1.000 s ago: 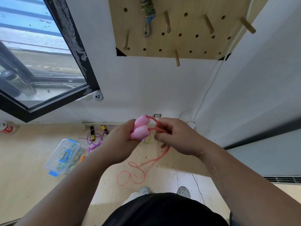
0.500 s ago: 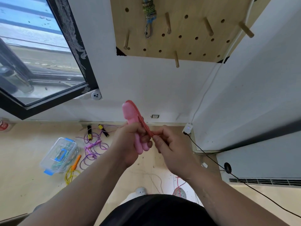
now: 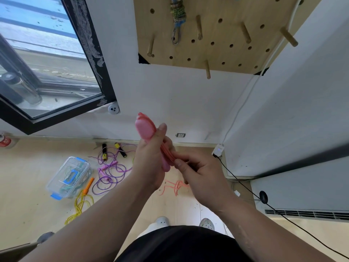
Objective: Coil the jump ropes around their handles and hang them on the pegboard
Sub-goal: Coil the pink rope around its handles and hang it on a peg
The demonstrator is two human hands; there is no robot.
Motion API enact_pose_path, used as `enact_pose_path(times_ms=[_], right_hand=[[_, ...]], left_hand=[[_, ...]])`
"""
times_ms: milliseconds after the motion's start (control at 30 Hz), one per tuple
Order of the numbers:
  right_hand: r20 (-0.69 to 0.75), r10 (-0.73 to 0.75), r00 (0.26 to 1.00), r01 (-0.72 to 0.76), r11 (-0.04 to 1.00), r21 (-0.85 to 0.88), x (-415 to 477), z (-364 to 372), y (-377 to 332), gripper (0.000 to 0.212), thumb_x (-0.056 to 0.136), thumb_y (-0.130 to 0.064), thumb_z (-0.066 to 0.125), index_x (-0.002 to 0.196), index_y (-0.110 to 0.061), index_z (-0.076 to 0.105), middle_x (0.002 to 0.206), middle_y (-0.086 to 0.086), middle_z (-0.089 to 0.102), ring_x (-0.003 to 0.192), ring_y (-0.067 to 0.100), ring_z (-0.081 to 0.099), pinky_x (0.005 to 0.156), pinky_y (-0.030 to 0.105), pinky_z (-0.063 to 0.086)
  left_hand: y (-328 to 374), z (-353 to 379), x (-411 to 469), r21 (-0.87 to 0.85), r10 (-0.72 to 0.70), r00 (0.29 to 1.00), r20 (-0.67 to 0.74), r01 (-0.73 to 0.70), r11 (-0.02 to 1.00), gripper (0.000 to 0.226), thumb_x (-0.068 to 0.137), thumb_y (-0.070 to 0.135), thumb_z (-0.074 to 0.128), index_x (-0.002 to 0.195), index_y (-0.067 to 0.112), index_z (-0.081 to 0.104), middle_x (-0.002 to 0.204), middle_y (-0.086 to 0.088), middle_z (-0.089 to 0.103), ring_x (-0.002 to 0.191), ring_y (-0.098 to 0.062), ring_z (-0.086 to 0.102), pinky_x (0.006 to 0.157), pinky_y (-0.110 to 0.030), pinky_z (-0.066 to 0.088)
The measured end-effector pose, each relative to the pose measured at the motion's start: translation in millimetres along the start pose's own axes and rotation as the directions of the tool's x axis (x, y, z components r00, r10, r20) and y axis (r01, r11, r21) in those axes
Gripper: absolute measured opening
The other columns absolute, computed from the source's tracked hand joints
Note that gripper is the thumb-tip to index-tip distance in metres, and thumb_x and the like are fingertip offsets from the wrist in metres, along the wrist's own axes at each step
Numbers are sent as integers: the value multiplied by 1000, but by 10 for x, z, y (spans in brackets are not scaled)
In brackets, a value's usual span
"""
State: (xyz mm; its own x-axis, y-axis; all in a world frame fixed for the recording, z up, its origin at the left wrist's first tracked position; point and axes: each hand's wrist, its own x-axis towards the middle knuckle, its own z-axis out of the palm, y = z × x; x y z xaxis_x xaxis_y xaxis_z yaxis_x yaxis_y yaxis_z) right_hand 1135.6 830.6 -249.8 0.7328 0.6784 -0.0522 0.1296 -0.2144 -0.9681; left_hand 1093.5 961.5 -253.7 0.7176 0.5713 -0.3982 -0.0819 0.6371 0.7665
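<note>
Left hand [image 3: 149,164] in a grip around pink handles [image 3: 145,129], right hand [image 3: 203,173] in a pinch on their cord [image 3: 167,153]

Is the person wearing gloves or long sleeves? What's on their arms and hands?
No gloves and no long sleeves. The left hand and right hand are bare, with no rings that I can see. The left forearm and right forearm are bare too, with no watch or bracelet. Some black clothing shows low in the middle.
</note>
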Motion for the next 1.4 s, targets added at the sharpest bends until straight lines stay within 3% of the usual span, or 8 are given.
enact_pose_path(times_ms=[300,467,633,1100,1167,1233,1300,1400], right_hand=[[47,281,958,-285,948,144,11,13,66,36,102,-20,59,128,-43,51,113,-6,66,51,15,52,51,26,43],[120,170,978,-163,984,-70,-49,-100,113,37,106,-16,48,131,-42,56,79,-17,66,55,2,49,57,15,39],[185,102,977,-37,944,-327,-76,-252,105,33,105,-32,50,138,-39,50,106,-24,64,94,-4,60,73,9,42],[286,120,951,8,912,-409,-134,-1325,605,19,100,-38,58,117,-35,49,87,-14,56,75,5,53,70,31,47],[333,155,930,-1,908,-420,-169,-1528,717,15,100,-38,58,112,-37,48,86,-14,55,73,3,52,68,28,45],[391,178,903,12,900,-436,-195,-1707,815,14,100,-41,58,111,-39,49,86,-12,57,73,6,53,71,34,47],[452,185,873,28,905,-425,-210,-1859,867,12,101,-41,57,109,-43,48,85,-12,57,71,7,53,67,31,45],[512,175,841,55,913,-404,-240,-2079,911,22,102,-37,57,98,-53,42,82,-15,53,68,0,49,62,21,35]], left_hand=[[-115,30,-81,-22,107,994,-11,-107,994,44,105,38,46,68,25,65,86,-13,71,84,-29,67,84,-54,47],[-230,11,-94,-31,23,1000,-17,-23,999,30,102,41,46,87,17,56,110,-20,74,101,-29,67,105,-60,45],[-397,88,-174,-76,-77,997,5,78,994,31,102,47,45,94,18,54,119,-14,73,98,-28,68,94,-47,47],[-836,514,-282,335,-75,981,-180,133,933,78,72,33,89,137,19,50,122,-9,68,105,-26,68,85,-39,52],[-879,559,-319,685,241,958,-157,-70,725,87,72,29,91,142,31,39,128,0,59,111,-19,62,90,-36,51],[-926,590,-345,923,482,834,267,-365,121,75,76,43,82,140,31,44,133,5,55,121,-21,54,100,-43,45],[-982,672,-350,773,290,723,627,-530,-350,69,74,60,67,131,22,59,127,3,62,121,-26,54,102,-49,42],[-1093,906,-350,554,-70,773,631,-512,-657,65,70,71,58,111,20,66,107,1,67,104,-27,58,95,-45,37]])
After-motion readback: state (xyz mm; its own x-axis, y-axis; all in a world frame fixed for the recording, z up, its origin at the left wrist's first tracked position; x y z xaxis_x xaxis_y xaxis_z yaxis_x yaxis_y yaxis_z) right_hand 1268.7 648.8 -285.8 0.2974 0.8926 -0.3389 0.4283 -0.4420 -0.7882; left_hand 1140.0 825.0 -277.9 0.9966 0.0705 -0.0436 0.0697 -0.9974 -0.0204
